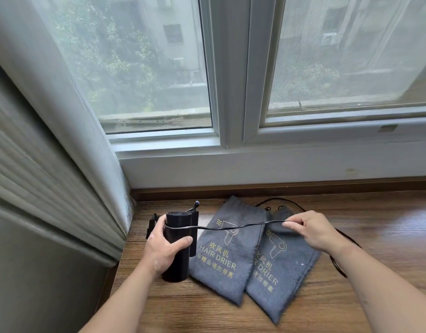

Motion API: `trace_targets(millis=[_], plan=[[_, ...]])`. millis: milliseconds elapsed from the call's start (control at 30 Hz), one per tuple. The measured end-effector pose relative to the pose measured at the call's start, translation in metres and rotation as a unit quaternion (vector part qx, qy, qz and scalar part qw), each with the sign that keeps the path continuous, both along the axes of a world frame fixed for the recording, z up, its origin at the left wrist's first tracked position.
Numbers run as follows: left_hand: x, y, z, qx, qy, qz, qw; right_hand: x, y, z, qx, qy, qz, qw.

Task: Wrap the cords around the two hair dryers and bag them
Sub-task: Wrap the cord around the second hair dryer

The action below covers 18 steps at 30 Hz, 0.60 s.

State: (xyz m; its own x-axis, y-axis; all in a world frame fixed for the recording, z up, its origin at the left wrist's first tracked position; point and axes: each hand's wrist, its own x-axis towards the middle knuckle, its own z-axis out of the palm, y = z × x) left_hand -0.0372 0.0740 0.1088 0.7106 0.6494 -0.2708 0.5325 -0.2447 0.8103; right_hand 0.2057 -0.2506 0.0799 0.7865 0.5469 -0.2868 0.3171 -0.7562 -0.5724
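My left hand (162,248) grips the barrel of a black hair dryer (177,263) that stands near the left edge of the wooden sill. Its black cord (231,227) runs taut from the barrel to the right, where my right hand (313,230) pinches it between thumb and fingers. Two grey cloth bags lie flat between my hands, printed "HAIR DRIER" in gold: the left bag (227,258) and the right bag (283,272) overlap slightly. Behind the held dryer shows another black piece (152,224), partly hidden. More cord (339,260) trails under my right wrist.
The wooden sill (387,231) extends to the right. A pleated curtain (51,188) hangs at the left, close to the dryer. The white window frame (231,140) and wall rise right behind the bags.
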Motion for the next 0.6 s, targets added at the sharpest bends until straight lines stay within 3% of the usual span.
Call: trace_targets(millis=[133, 267, 433, 500, 600], plan=[[0.007, -0.01, 0.002, -0.014, -0.015, -0.008, 1.0, 0.0, 0.001, -0.011, -0.094, -0.011, 0.084, 0.992], [0.016, -0.014, 0.005, -0.018, -0.035, -0.001, 0.999, -0.011, 0.008, -0.013, -0.159, 0.034, 0.157, 0.974], [0.027, -0.03, 0.006, 0.0, -0.035, -0.042, 0.998, -0.034, 0.035, -0.016, -0.255, -0.055, 0.169, 0.95], [0.031, -0.037, 0.006, -0.008, -0.036, -0.037, 0.999, -0.049, 0.053, -0.001, -0.184, -0.053, 0.171, 0.966], [0.036, -0.047, 0.008, -0.002, -0.038, -0.02, 0.999, -0.084, 0.08, 0.036, 0.032, -0.002, 0.142, 0.989]])
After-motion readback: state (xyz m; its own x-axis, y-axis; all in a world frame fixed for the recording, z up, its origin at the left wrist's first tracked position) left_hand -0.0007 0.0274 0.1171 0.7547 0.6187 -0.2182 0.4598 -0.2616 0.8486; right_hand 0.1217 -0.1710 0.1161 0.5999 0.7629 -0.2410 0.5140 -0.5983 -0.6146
